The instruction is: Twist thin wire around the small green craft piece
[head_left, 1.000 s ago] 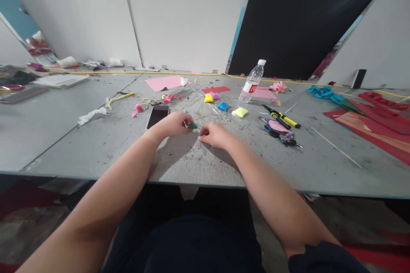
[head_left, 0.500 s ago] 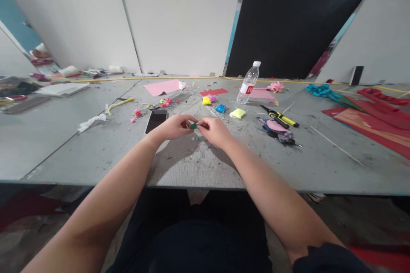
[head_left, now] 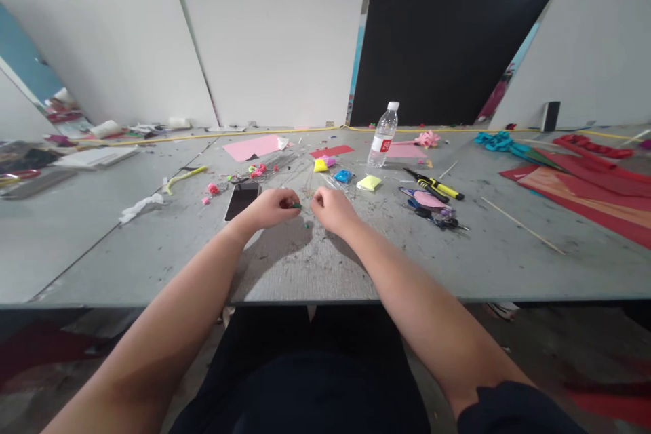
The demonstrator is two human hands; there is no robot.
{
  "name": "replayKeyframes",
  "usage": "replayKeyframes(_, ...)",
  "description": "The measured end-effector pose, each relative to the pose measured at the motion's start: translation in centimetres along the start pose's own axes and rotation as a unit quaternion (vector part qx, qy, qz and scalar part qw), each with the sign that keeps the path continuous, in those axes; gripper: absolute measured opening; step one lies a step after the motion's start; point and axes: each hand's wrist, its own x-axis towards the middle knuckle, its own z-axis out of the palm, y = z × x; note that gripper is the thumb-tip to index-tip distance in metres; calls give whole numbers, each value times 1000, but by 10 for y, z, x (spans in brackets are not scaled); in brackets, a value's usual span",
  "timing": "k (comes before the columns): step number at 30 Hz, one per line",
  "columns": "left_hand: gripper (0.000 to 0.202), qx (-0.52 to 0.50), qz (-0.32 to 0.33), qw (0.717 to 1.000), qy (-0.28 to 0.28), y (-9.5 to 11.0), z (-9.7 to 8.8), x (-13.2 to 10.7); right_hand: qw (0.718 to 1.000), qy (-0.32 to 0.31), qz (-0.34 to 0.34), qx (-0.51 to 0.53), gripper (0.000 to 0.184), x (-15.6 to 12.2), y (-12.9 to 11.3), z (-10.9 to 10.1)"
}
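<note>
My left hand (head_left: 274, 207) is closed in a pinch on a small dark green piece (head_left: 297, 205), perhaps clay, most of it hidden by the fingers. Just across a narrow gap, my right hand (head_left: 333, 209) has its fingertips pressed together; whatever they hold, if anything, is too small or hidden to make out. On the table below the gap lies a tiny green bit (head_left: 306, 224). A dark-screened phone (head_left: 241, 201) rests beside my left wrist. Beyond my hands are a blue packet (head_left: 344, 176), a yellow packet (head_left: 320, 165) and a pale yellow packet (head_left: 369, 182).
A water bottle (head_left: 382, 139) stands upright behind the packets. Yellow-and-black pliers (head_left: 435, 184) lie to the right, near a thin stick (head_left: 521, 224) and red sheets (head_left: 605, 193). Pink-red bits (head_left: 212, 188) and a crumpled white tissue (head_left: 142, 208) are at the left.
My hands have moved apart, and the green piece has stayed in my left fingers, now showing less. The whole view has shifted slightly, so the table items appear further left and lower.
</note>
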Motion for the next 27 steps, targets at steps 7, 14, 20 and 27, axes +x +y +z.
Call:
replayKeyframes(7, 17, 55, -36, 998, -16, -3, -7, -4, 999, 13, 32, 40, 22, 4, 6, -8)
replayKeyframes(14, 22, -29, -22, 999, 15, -2, 0, -2, 993, -35, -33, 110, 12, -2, -4, 6)
replayKeyframes(20, 29, -143, -37, 989, 13, -5, 5, -1, 992, -39, -37, 111, 8, -1, 0, 10)
replayKeyframes(27, 19, -195, -80, 977, 13, -4, 9, 2, 990, -32, -46, 133, 12, -2, 3, 13)
